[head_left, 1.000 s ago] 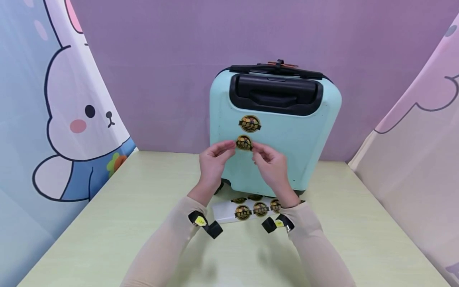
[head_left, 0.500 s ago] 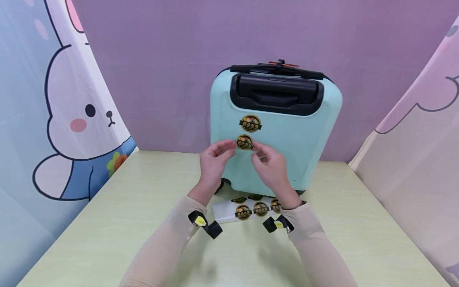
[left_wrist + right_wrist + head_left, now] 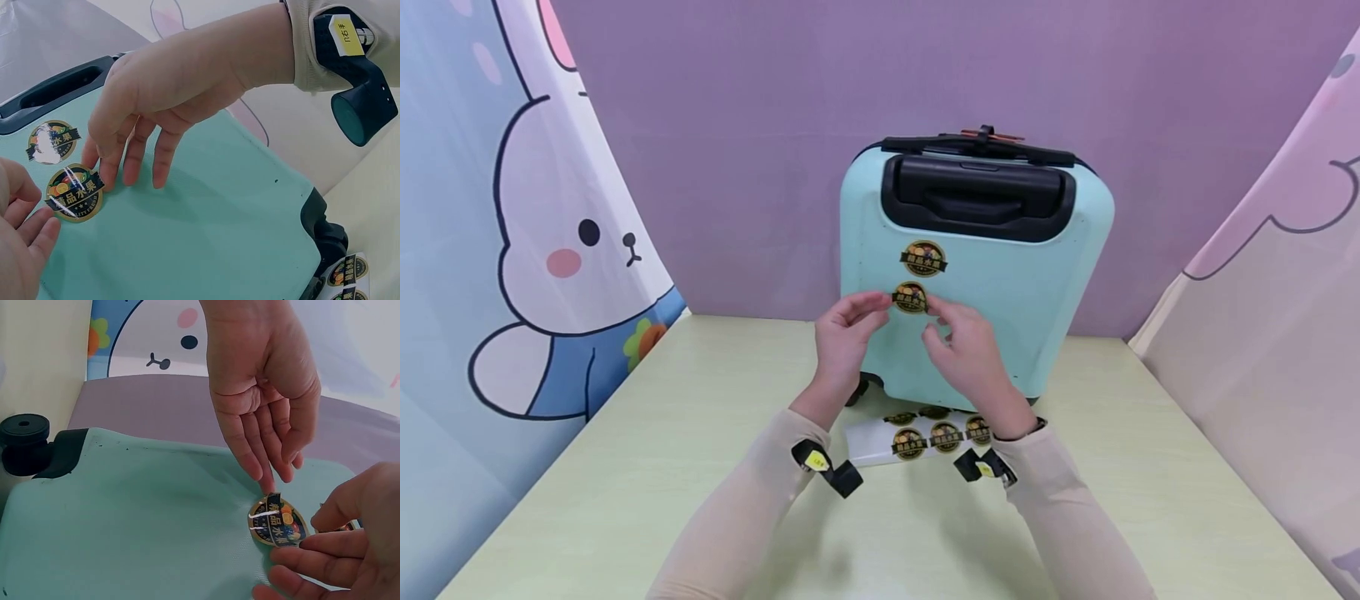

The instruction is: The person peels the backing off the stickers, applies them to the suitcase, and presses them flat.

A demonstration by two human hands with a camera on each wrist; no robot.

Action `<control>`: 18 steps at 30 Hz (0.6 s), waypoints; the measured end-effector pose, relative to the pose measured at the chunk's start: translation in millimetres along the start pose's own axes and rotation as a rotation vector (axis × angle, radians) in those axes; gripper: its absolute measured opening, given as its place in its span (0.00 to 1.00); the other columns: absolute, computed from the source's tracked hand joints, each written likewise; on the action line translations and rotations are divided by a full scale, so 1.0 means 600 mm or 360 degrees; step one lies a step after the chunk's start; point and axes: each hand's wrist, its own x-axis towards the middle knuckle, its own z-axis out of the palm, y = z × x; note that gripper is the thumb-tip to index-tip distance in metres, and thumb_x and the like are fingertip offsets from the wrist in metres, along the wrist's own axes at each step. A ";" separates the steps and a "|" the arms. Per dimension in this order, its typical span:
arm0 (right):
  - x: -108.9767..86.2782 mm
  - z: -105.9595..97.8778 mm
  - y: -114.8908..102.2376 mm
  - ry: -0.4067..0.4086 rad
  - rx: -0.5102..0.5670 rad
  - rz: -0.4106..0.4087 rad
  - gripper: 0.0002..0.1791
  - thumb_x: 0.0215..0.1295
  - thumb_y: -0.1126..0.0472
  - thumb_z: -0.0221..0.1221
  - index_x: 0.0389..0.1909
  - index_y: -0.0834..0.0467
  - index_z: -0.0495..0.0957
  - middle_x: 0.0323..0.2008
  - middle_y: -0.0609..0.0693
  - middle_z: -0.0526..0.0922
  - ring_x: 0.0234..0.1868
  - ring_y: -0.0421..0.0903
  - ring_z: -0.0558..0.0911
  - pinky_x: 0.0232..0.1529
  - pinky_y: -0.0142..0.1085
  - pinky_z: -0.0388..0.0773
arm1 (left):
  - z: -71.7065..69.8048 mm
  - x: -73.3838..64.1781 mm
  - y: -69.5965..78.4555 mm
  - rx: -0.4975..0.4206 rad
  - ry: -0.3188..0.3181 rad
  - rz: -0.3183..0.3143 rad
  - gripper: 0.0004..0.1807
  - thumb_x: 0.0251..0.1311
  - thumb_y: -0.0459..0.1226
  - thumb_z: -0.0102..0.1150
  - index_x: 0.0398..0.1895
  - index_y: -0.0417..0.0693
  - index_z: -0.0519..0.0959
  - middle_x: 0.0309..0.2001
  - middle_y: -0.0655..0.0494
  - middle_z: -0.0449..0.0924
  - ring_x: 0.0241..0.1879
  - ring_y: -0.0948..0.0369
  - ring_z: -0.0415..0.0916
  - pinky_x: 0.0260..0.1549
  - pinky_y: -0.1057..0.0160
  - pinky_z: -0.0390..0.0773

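A round black-and-gold fruit sticker (image 3: 911, 297) lies against the mint-green suitcase (image 3: 958, 358), just below a matching sticker (image 3: 923, 259). My left hand (image 3: 844, 333) is at its left edge, fingertips right at the rim and thumb apart from the index finger. On the opposite side, my right hand (image 3: 966, 350) has its index fingertip at the sticker's right edge, the thumb lower and separate. The right wrist view shows the left hand's (image 3: 262, 400) fingers fairly straight beside the sticker (image 3: 278, 522). In the left wrist view, the right hand's (image 3: 162, 106) fingers reach down to the suitcase surface.
On the table (image 3: 737, 375), before the suitcase, lies a white sheet (image 3: 868, 442) with several more stickers. The suitcase stands upright near a purple backdrop (image 3: 737, 167), its black handle (image 3: 977, 196) at the top. Printed cloths hang at both sides.
The right thumb has dropped away from the index finger, and the right wrist has shifted slightly right. The left hand has barely moved; the sticker stays in the same place.
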 end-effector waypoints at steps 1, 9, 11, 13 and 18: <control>0.000 -0.001 -0.001 -0.0016 -0.0009 0.0013 0.23 0.64 0.67 0.54 0.60 0.69 0.76 0.53 0.63 0.82 0.47 0.57 0.81 0.39 0.47 0.81 | 0.000 0.000 0.000 -0.0002 0.0002 0.0004 0.13 0.57 0.19 0.61 0.46 0.30 0.81 0.43 0.46 0.86 0.41 0.64 0.84 0.47 0.62 0.82; 0.003 -0.010 -0.011 -0.0117 -0.0024 0.0090 0.25 0.64 0.68 0.50 0.63 0.70 0.73 0.53 0.65 0.82 0.46 0.57 0.83 0.42 0.47 0.82 | -0.002 0.001 -0.002 -0.0002 -0.0002 0.0015 0.13 0.58 0.19 0.61 0.46 0.31 0.81 0.43 0.47 0.87 0.42 0.64 0.84 0.48 0.63 0.82; 0.005 -0.013 -0.014 -0.0151 -0.0029 0.0106 0.26 0.64 0.69 0.50 0.63 0.70 0.72 0.53 0.65 0.81 0.46 0.57 0.83 0.42 0.46 0.82 | -0.003 0.001 -0.003 -0.0010 -0.0005 0.0016 0.12 0.58 0.20 0.61 0.46 0.31 0.81 0.43 0.47 0.87 0.42 0.64 0.84 0.48 0.63 0.82; 0.006 -0.016 -0.017 -0.0193 -0.0037 0.0123 0.26 0.64 0.70 0.50 0.64 0.71 0.71 0.54 0.66 0.81 0.46 0.57 0.83 0.40 0.46 0.82 | -0.004 0.001 -0.004 -0.0019 -0.0011 0.0012 0.12 0.59 0.20 0.61 0.47 0.31 0.81 0.43 0.47 0.87 0.43 0.63 0.83 0.49 0.62 0.82; 0.011 -0.023 -0.022 -0.0300 -0.0108 0.0133 0.28 0.63 0.72 0.50 0.66 0.72 0.69 0.54 0.66 0.80 0.43 0.55 0.83 0.35 0.43 0.80 | -0.006 0.003 -0.006 -0.0036 -0.0021 -0.0003 0.13 0.59 0.20 0.61 0.47 0.31 0.81 0.43 0.47 0.87 0.43 0.63 0.83 0.50 0.62 0.81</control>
